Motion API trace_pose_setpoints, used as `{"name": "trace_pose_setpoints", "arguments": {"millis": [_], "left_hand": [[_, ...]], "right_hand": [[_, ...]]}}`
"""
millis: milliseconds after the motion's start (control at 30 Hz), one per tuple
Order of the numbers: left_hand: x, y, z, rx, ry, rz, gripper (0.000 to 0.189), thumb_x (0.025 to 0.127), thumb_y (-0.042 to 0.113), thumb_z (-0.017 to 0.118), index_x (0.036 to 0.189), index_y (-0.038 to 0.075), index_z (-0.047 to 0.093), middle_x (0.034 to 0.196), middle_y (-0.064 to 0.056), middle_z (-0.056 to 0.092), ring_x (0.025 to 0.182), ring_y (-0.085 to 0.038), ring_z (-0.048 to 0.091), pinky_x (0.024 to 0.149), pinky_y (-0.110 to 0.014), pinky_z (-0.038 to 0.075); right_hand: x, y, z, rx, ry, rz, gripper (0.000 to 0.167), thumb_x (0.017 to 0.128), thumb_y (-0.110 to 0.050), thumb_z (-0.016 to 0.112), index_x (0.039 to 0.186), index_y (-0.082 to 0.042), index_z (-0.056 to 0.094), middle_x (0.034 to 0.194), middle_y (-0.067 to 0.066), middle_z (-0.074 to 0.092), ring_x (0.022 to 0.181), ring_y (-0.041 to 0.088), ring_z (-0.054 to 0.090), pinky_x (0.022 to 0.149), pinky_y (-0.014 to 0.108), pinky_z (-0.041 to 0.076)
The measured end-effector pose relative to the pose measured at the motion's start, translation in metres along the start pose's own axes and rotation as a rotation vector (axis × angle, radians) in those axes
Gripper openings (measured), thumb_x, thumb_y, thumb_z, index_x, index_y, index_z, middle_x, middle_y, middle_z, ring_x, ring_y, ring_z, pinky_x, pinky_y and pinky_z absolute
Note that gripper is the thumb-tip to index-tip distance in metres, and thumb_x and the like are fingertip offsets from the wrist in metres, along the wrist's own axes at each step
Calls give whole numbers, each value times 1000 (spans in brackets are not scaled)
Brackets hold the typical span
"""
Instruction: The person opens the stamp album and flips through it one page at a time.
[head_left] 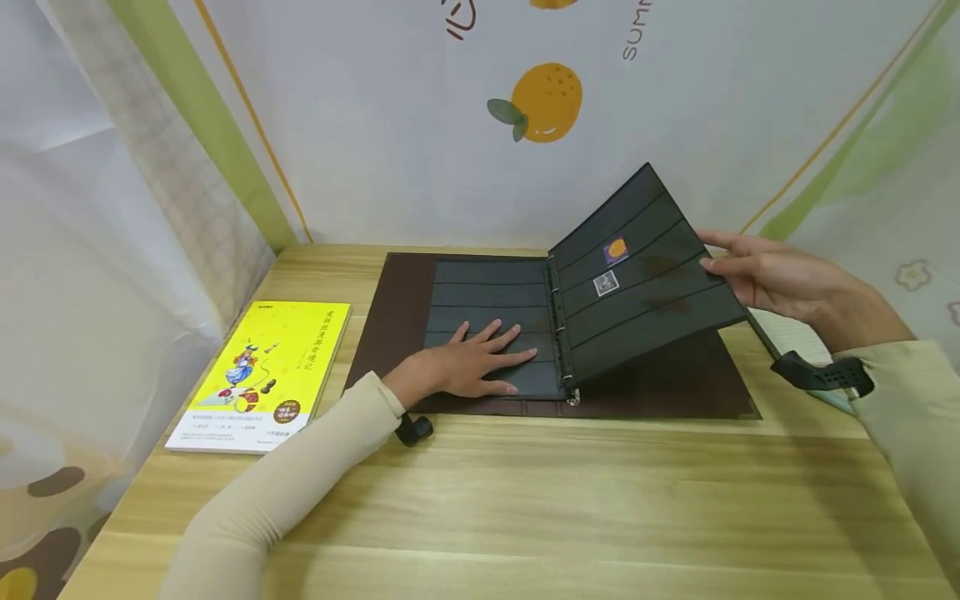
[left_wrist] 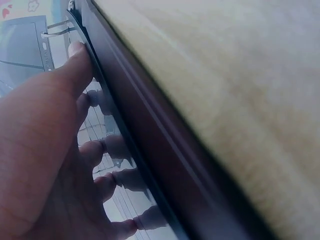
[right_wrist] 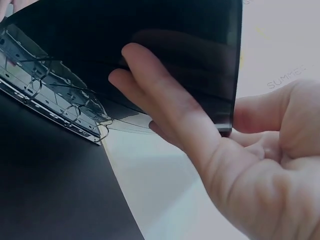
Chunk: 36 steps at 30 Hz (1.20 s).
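A brown-covered stamp album (head_left: 401, 308) lies spread on the table, its black pages held by metal rings (head_left: 557, 312). My left hand (head_left: 476, 367) rests flat on the left page (head_left: 487, 292) with its fingers spread. My right hand (head_left: 780, 275) pinches the outer edge of the right-hand page (head_left: 652, 308), which is lifted and tilted. From the right wrist view, fingers (right_wrist: 175, 105) lie along the page's underside, with the thumb at the other face. Two small stamps, one purple and orange (head_left: 616, 250) and one grey (head_left: 606, 283), sit in the raised page's strips.
To the left lies a yellow book (head_left: 258, 367). Partly hidden by the right forearm, an open-looking notebook with pale lined paper (head_left: 791, 337) sits at the right. Bare wooden table (head_left: 525, 508) stretches in front of the album; a printed curtain (head_left: 412, 167) hangs behind it.
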<state>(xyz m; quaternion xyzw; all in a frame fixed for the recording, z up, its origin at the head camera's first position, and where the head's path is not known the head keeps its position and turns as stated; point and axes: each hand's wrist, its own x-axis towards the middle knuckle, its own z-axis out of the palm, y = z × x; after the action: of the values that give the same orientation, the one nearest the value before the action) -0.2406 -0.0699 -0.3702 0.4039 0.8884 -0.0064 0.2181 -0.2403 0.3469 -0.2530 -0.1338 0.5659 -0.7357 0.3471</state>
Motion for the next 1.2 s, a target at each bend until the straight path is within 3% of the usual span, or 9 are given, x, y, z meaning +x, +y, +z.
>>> {"name": "trace_pose_setpoints", "arguments": {"millis": [400, 567, 633, 700, 833, 933, 1000, 1100, 1200], "left_hand": [[2, 2, -10, 33, 24, -27, 69, 101, 60, 45, 161, 42, 16, 172, -2, 2, 160, -30, 4, 124, -64, 11], [0, 20, -29, -128, 183, 6, 66, 102, 48, 55, 158, 20, 36, 165, -18, 29, 122, -32, 65, 111, -52, 45], [-1, 34, -42, -276, 300, 28, 65, 103, 45, 55, 157, 11, 37, 137, -21, 63, 73, -22, 71, 96, -42, 55], [-2, 53, -57, -439, 420, 29, 66, 105, 43, 53, 157, 8, 36, 95, -12, 76, 44, -16, 51, 86, -33, 56], [-3, 92, -88, -639, 601, 0, 67, 104, 49, 51, 156, 8, 38, 48, 3, 46, 38, -10, 33, 56, -26, 43], [0, 111, -108, -637, 646, -29, 70, 103, 52, 50, 154, 4, 41, 51, 2, 54, 39, -12, 44, 58, -25, 47], [3, 117, -120, -580, 660, -47, 66, 103, 54, 49, 143, 2, 55, 58, 1, 62, 50, -12, 58, 86, -25, 53], [7, 120, -133, -501, 676, -56, 55, 103, 53, 49, 110, 5, 72, 67, -1, 66, 69, -15, 67, 122, -35, 31], [9, 120, -140, -453, 677, -64, 49, 103, 52, 50, 84, 10, 68, 70, -2, 62, 73, -14, 63, 129, -47, 10]], "right_hand": [[17, -11, 16, -210, 213, 96, 81, 110, -15, 40, 159, -22, -24, 115, -14, 68, 97, 2, 71, 82, 22, 59], [26, -14, 30, -219, 262, 120, 84, 109, -20, 46, 160, -25, -20, 73, -15, 60, 62, -6, 60, 62, 12, 50], [29, -16, 35, -210, 272, 116, 84, 108, -21, 47, 161, -25, -18, 75, -14, 60, 51, -4, 50, 57, 12, 47], [34, -17, 40, -238, 268, 113, 83, 109, -22, 46, 161, -25, -18, 95, -16, 67, 64, -6, 60, 68, 13, 53], [42, -20, 51, -322, 256, 119, 80, 109, -28, 43, 161, -26, -19, 131, -18, 61, 104, -1, 69, 88, 23, 58], [50, -24, 60, -341, 247, 121, 80, 109, -31, 43, 161, -27, -18, 122, -18, 64, 104, -1, 69, 85, 25, 59], [56, -27, 66, -339, 241, 127, 81, 109, -32, 44, 161, -28, -18, 121, -19, 62, 86, -4, 67, 77, 22, 58], [62, -30, 75, -360, 260, 141, 82, 107, -36, 46, 162, -29, -15, 83, -15, 59, 62, -1, 53, 63, 19, 50], [66, -31, 83, -383, 261, 148, 82, 107, -38, 46, 162, -29, -13, 71, -12, 51, 57, 3, 45, 59, 20, 45]]}}
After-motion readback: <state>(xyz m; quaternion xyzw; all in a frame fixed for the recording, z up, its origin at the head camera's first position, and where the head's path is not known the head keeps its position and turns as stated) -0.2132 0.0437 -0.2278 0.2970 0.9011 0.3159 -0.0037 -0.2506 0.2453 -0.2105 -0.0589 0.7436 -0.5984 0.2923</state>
